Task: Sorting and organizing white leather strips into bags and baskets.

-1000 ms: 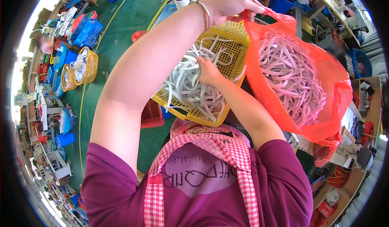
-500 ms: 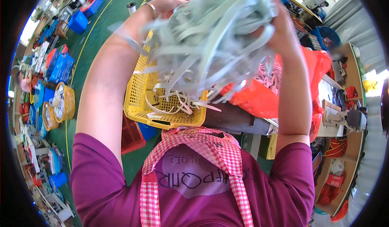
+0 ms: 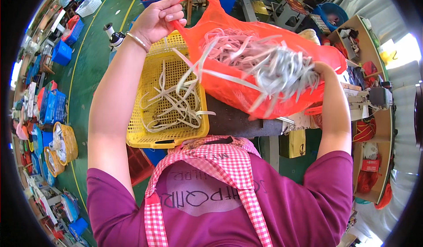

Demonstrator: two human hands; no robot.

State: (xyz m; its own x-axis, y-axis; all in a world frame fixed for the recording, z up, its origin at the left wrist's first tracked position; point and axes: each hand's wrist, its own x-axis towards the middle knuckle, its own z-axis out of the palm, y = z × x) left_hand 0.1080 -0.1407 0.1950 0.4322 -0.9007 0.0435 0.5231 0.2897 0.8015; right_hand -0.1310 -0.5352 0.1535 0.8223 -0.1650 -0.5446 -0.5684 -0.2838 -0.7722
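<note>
My left hand (image 3: 161, 18) is closed on the handle of a red plastic bag (image 3: 229, 88) and holds its mouth up and open. Inside the bag lies a heap of pink strips (image 3: 227, 44). A bundle of pale grey-green strips (image 3: 286, 70), smeared by motion, is at the bag's right side on top of the pink ones, some ends hanging over the near edge. My right hand (image 3: 324, 70) grips this bundle, its fingers mostly hidden by strips. Left of the bag, a yellow plastic basket (image 3: 150, 140) holds several loose whitish strips (image 3: 178, 108).
Under the bag is a dark tabletop (image 3: 238, 121), with a sewing machine (image 3: 374, 98) to the right. A wooden shelf (image 3: 374, 172) stands at the far right. Yellow baskets (image 3: 66, 143) and blue crates (image 3: 55, 106) line the green floor's left side.
The pale bundle went from between both raised hands down into the bag at the right. My left hand let go of it and took the bag's handle, lifting the bag's left side.
</note>
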